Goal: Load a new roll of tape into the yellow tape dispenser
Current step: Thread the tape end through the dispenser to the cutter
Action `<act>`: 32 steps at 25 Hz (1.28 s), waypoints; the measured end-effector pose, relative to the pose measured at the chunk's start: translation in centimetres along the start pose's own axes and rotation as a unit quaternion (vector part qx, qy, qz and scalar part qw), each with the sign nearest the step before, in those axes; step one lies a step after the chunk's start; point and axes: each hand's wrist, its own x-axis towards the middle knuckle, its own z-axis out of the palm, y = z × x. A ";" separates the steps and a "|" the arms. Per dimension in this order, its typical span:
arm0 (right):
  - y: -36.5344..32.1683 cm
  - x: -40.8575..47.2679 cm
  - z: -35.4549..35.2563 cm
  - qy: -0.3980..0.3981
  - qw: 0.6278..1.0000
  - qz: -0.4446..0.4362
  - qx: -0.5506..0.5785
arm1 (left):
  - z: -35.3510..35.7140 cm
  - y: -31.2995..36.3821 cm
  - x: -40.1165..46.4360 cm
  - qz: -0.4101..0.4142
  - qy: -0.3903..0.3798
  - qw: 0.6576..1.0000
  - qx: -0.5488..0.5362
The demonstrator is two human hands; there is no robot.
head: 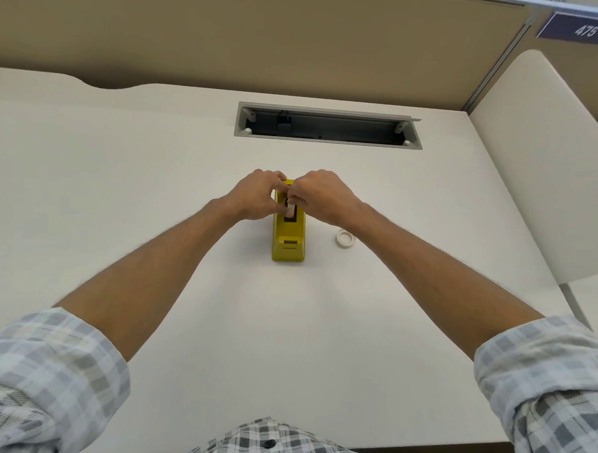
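Note:
The yellow tape dispenser (288, 238) stands upright mid-table, its cutter end toward me. Both hands meet over its dark top slot. My left hand (257, 199) comes in from the left and my right hand (321, 198) from the right, and their fingertips pinch together at the slot. A small pale piece (290, 211) shows in the slot between the fingertips; it looks like a spool or roll, mostly hidden by the fingers. A white roll of tape (345, 238) lies flat on the table just right of the dispenser, under my right forearm and untouched.
The white table (155, 186) has an open grey cable tray (327, 125) set into it behind the dispenser. A tan partition rises at the back, and a white side panel (550, 162) stands at the right edge.

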 end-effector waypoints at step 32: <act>0.7 -0.8 0.4 0.058 0.998 0.018 0.035 | 0.1 0.6 -0.7 -0.032 -0.006 0.999 -0.031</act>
